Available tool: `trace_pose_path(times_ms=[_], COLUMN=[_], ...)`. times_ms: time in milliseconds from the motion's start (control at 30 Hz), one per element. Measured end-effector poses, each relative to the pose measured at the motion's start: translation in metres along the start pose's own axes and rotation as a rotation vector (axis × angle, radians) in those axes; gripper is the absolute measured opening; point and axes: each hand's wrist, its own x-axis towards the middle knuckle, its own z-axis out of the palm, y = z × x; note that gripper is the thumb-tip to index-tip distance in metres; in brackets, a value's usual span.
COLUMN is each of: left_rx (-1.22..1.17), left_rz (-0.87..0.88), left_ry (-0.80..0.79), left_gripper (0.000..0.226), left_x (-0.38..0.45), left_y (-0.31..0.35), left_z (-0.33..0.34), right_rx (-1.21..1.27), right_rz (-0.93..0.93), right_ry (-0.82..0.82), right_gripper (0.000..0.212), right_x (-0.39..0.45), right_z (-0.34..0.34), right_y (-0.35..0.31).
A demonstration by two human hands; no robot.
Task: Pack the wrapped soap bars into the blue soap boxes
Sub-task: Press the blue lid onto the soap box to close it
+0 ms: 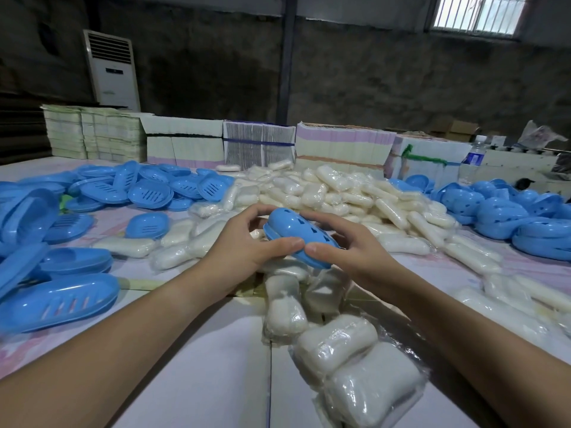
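Two hands, left hand (244, 242) and right hand (343, 242), grip one closed blue soap box (296, 239) between them, thumbs pressing its near edge. Wrapped soap bars (333, 193) pile beyond and beneath the hands; blue lids (148, 186) lie far left on the tabletop (216, 350).

Air conditioner (112, 69): panel marks too small to read.
Water bottle (475, 153): blue label, print illegible.
Stacked cartons (341, 143): no legible print.
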Motion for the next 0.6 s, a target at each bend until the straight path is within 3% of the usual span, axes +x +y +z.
trace_pose_path(times_ms=[200,300,433,600], left_rx=[-0.465,-0.662,-0.713,-0.662], left_rz=[-0.226,-0.296,-0.316,-0.303], left_ry=[-0.049,-0.101,-0.141,-0.144], left_gripper=[0.075,0.066,0.049,0.047], left_x=[-0.003,-0.002,-0.001,0.000], left_y=[0.012,0.013,0.010,0.007], left_z=[0.009,0.008,0.006,0.005], right_rx=[0.098,0.099,0.106,0.087], right_rz=[0.009,0.038,0.055,0.056], right_ry=[0.054,0.107,0.106,0.054], right_gripper=[0.041,0.040,0.047,0.047], right_x=[0.000,0.002,0.001,-0.002], right_z=[0.005,0.004,0.005,0.002], right_y=[-0.005,-0.003,-0.004,-0.008])
